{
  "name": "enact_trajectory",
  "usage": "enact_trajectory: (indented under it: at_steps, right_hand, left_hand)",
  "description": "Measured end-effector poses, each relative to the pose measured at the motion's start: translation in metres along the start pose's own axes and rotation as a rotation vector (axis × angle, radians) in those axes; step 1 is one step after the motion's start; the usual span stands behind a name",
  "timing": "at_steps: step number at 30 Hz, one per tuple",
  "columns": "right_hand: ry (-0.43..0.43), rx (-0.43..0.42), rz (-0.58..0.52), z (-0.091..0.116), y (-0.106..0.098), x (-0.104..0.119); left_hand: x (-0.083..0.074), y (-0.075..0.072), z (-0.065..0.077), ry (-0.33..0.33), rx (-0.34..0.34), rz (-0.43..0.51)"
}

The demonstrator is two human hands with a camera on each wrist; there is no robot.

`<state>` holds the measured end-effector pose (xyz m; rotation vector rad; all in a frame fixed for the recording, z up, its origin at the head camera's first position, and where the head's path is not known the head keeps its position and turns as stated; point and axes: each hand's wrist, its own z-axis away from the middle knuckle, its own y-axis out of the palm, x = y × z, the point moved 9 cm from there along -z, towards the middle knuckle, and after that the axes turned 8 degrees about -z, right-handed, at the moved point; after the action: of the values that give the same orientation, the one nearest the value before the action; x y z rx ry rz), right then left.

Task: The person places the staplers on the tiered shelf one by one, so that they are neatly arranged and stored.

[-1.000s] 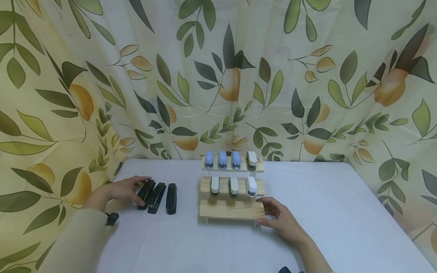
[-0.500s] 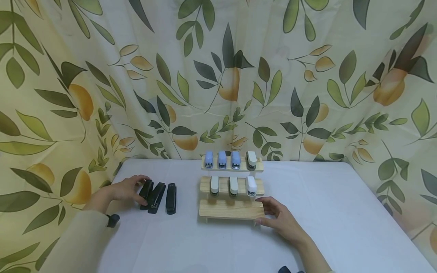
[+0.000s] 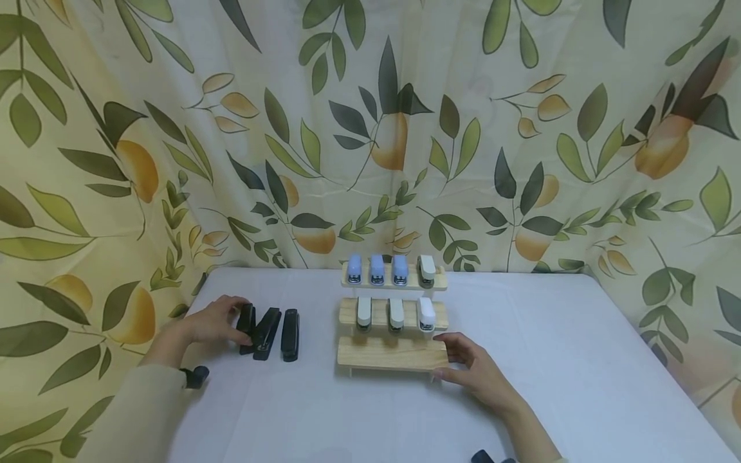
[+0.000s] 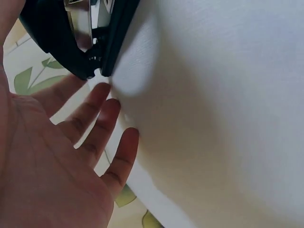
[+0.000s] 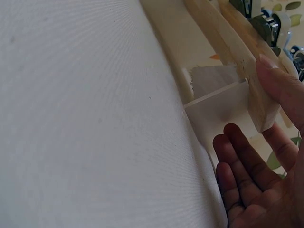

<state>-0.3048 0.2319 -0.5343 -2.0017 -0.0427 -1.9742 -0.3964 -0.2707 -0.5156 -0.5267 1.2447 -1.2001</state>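
Note:
My left hand (image 3: 214, 323) pinches the leftmost black stapler (image 3: 246, 326) by its two ends, thumb at the near end and index finger at the far end. In the left wrist view this stapler (image 4: 52, 35) lies between thumb and index finger, the other fingers stretched out below it. Right beside it are a slanted black stapler (image 3: 267, 333) and a straighter black stapler (image 3: 291, 335). My right hand (image 3: 476, 373) holds the right end of the lowest shelf of a wooden tiered stand (image 3: 388, 355). In the right wrist view, the thumb presses the shelf board (image 5: 260, 109).
On the stand's top shelf sit three blue mini staplers (image 3: 377, 270) and a whitish one (image 3: 427, 271). The middle shelf carries three pale mini staplers (image 3: 396, 316). A white cloth (image 3: 370, 424) covers the table, and a leaf-patterned curtain (image 3: 463, 212) hangs behind.
My left hand has shifted the leftmost stapler slightly right, turning it straighter, with its near end now against the slanted one. The right hand stays at the stand.

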Motion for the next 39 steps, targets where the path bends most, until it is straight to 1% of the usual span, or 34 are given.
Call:
enact_trajectory:
  at_steps: [6, 10, 18, 23, 25, 31, 35, 39]
  right_hand:
    - [0.011, 0.001, -0.016, 0.0, 0.001, -0.001]
    - [0.016, -0.002, -0.02, 0.0, 0.0, 0.0]
    - [0.024, -0.008, -0.01, 0.0, 0.0, -0.001]
    - [0.03, -0.008, -0.008, 0.0, 0.001, -0.001]
    - [0.033, -0.008, -0.004, 0.0, 0.001, 0.0]
    - [0.036, -0.003, -0.007, -0.001, 0.003, 0.0]
    - [0.037, -0.007, 0.003, 0.0, 0.002, 0.001]
    - [0.033, -0.006, 0.005, 0.0, 0.0, 0.001]
  left_hand:
    - [0.002, 0.0, 0.005, -0.013, -0.043, 0.046]
    - [0.005, -0.001, 0.007, -0.026, -0.085, 0.065]
    - [0.013, -0.002, 0.006, -0.081, -0.164, 0.099]
    - [0.015, -0.005, 0.004, -0.091, -0.216, 0.138]
    - [0.014, -0.007, 0.004, -0.083, -0.238, 0.148]
    - [0.009, -0.018, 0.008, -0.089, -0.295, 0.136]
    - [0.004, -0.024, 0.01, -0.089, -0.34, 0.141]
    - [-0.003, -0.029, 0.012, -0.094, -0.371, 0.14]
